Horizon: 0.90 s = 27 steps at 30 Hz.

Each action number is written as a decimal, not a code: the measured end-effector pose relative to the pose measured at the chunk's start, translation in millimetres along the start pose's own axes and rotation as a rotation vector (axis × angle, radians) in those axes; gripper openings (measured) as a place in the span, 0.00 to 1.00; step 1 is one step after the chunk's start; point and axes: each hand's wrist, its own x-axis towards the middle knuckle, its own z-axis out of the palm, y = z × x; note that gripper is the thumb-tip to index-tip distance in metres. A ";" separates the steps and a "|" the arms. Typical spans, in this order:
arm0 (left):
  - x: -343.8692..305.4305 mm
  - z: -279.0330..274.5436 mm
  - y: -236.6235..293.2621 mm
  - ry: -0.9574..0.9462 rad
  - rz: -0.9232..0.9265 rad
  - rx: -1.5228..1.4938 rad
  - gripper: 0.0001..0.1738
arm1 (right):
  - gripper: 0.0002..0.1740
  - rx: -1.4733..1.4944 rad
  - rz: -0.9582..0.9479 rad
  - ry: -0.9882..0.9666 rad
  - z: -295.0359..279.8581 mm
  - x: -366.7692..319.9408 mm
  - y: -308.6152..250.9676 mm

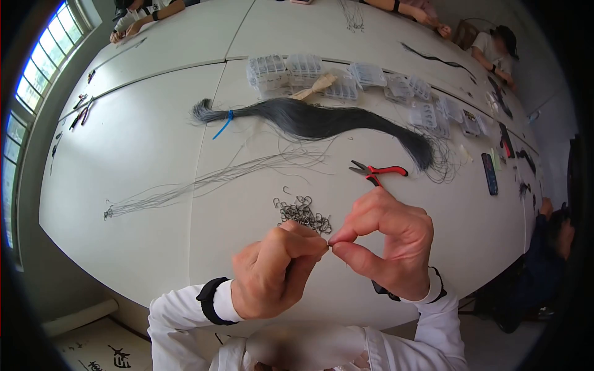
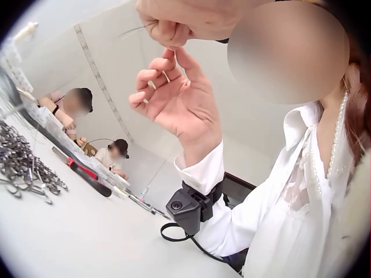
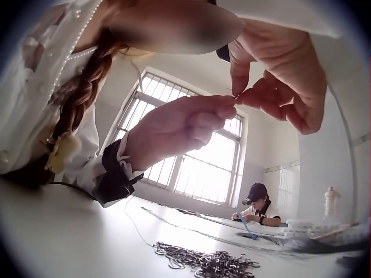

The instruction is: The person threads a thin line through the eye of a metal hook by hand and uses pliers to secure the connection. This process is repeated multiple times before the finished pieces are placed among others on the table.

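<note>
Above the near side of the table, my left hand (image 1: 269,269) and right hand (image 1: 396,244) meet fingertip to fingertip. A thin fishing line (image 2: 132,30) sticks out from the left hand's curled fingers. The right thumb and index finger pinch at the same spot, their other fingers bent loosely. Between the fingertips shows a tiny dark piece (image 1: 330,244), mostly hidden; I cannot tell whether it is a hook. Just beyond the hands lies a heap of dark fish hooks (image 1: 303,213). Red-handled pliers (image 1: 387,170) lie behind the right hand with their jaws apart.
A long bundle of dark line (image 1: 315,120) with a blue tie (image 1: 224,123) crosses the table. Left of the hooks lie thin strands with hooks (image 1: 204,182). Clear compartment boxes (image 1: 303,71) stand behind, and a phone (image 1: 489,174) lies right. Other people sit around the table.
</note>
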 end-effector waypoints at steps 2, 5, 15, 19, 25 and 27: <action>-1.7 1.2 -1.8 -0.005 -0.005 -0.015 0.10 | 0.07 -0.004 -0.011 0.001 0.8 -0.1 0.0; 1.0 -2.5 -3.5 -0.080 -0.005 -0.018 0.08 | 0.08 -0.048 -0.014 0.025 2.0 -0.6 0.9; 7.6 -5.5 -0.2 -0.190 -0.068 -0.070 0.11 | 0.09 -0.183 -0.059 0.091 3.4 -0.6 -1.2; 6.4 -6.0 1.2 -0.143 -0.167 -0.001 0.12 | 0.10 -0.240 -0.073 0.114 5.1 -1.0 -0.3; 9.4 -6.6 4.3 -0.101 -0.148 0.049 0.08 | 0.09 -0.274 -0.085 0.104 4.2 -1.8 -2.3; 10.1 -8.6 4.5 -0.136 -0.155 0.057 0.08 | 0.08 -0.277 -0.074 0.096 4.3 -2.0 -2.4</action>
